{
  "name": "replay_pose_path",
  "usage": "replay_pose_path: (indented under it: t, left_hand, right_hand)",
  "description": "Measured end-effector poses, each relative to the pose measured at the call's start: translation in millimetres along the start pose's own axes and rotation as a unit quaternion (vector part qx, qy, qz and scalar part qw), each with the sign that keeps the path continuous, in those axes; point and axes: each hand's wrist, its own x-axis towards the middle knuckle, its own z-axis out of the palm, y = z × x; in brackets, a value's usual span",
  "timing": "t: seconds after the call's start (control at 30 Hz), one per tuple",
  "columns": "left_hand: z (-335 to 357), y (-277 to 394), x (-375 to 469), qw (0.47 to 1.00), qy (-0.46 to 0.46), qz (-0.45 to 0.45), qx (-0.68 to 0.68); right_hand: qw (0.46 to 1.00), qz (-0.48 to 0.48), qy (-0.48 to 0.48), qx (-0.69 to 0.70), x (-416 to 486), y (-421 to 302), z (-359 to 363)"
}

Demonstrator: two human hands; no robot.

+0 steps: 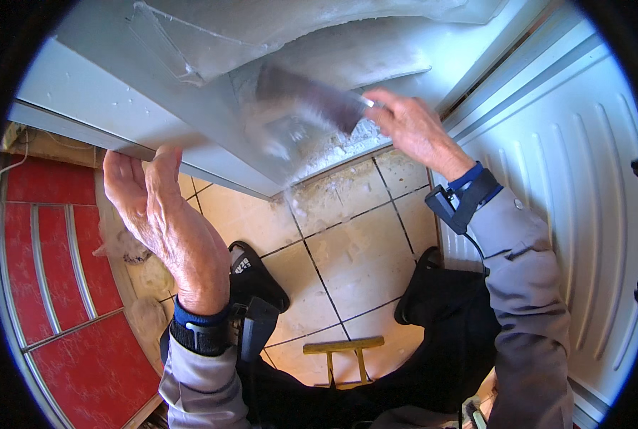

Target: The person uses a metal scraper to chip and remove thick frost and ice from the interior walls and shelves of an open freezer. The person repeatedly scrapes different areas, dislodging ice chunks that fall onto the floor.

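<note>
Under my right hand's grip (412, 126) is a broad dark blade (319, 102), like a cleaver, blurred by motion, with a bright metal part by its handle. The blade extends leftward inside an open freezer compartment (254, 134), above loose crushed frost (345, 149) along its front lip. My left hand (160, 214) is raised against the outer edge of the white cabinet wall (152, 115), thumb apart from the fingers, holding no tool. Thick ice (233, 40) coats the compartment's upper part, with a ragged lower edge.
A ribbed white door (554, 214) stands open at the right. Red cabinet panels (72, 279) line the left. Frost bits lie on the tiled floor (345, 257) between my black slippers (257, 273). A yellow stool frame (345, 346) is below me.
</note>
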Motion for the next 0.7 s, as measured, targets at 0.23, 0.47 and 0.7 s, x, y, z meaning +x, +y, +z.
replay_pose_path:
  t: [0.23,0.47,0.7]
  left_hand:
    - [1,0,1,0.999,0.004,0.012,0.032]
    - [-2,-3,2,0.999,-0.011,0.025,0.033]
    - [-2,-7,6,0.995,-0.017,0.044,0.086]
  right_hand:
    - [0.947,0.053,0.082,0.305,52,-17,10]
    - [0.976,-0.015,-0.008,0.215,50,-35,28]
    - [0.983,-0.087,-0.019,0.161,50,-41,51]
